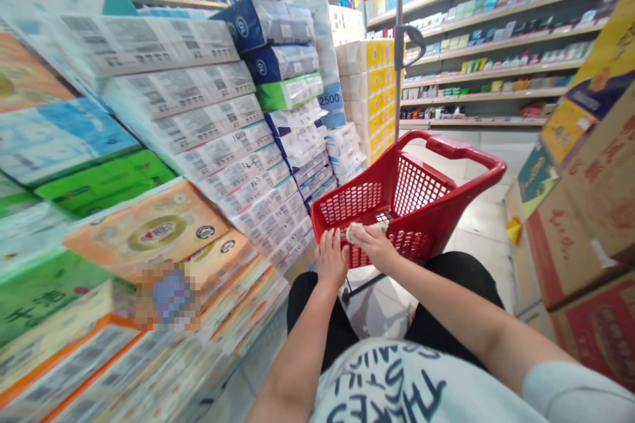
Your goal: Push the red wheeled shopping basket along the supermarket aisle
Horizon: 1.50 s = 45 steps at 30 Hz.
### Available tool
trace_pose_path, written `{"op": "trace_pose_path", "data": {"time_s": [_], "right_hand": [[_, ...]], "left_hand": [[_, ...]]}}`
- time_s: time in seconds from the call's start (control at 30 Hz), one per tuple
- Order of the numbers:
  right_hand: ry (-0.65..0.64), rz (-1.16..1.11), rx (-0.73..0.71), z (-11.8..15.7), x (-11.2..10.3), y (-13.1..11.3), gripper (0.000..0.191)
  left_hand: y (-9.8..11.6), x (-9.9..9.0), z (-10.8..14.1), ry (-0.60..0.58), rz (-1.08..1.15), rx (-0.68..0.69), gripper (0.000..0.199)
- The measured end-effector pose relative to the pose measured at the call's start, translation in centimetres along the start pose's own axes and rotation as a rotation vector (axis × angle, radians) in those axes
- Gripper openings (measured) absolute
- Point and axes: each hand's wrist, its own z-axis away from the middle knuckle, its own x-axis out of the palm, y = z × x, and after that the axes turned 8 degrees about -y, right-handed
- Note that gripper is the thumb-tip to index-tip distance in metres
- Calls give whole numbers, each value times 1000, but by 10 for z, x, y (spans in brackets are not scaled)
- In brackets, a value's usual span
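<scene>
A red plastic shopping cart (431, 225) with perforated walls stands in front of my knees, its handle toward the upper right. My left hand (331, 258) rests on the rim at the cart's near left end, fingers extended over the edge. Just to the right, my right hand (376, 246) presses a whitish cloth (355, 231) against the rim of the basket. The cloth shows past my fingertips and along the top of the hand. The cart's basket looks bare inside where it can be seen.
Stacked tissue packs (169, 211) fill the left side, close to the cart. Cardboard boxes (585, 211) are piled at the right. Shelves of small goods (486, 66) line the back, and a metal pole (399, 33) stands behind the cart. Pale floor tiles (476, 244) show beside it.
</scene>
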Motion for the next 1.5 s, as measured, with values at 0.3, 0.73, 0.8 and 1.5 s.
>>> {"op": "trace_pose_path", "data": {"time_s": [0.3, 0.73, 0.8, 1.5], "right_hand": [[-84, 29, -180, 17, 3, -12, 36], [-377, -47, -62, 13, 22, -36, 30], [-370, -72, -95, 11, 23, -39, 32], [-448, -131, 200, 20, 33, -38, 30]], "left_hand": [[-24, 29, 26, 88, -114, 177, 72], [-28, 34, 40, 88, -120, 107, 75], [-28, 34, 39, 80, -111, 112, 75], [-31, 34, 33, 54, -85, 105, 68]]}}
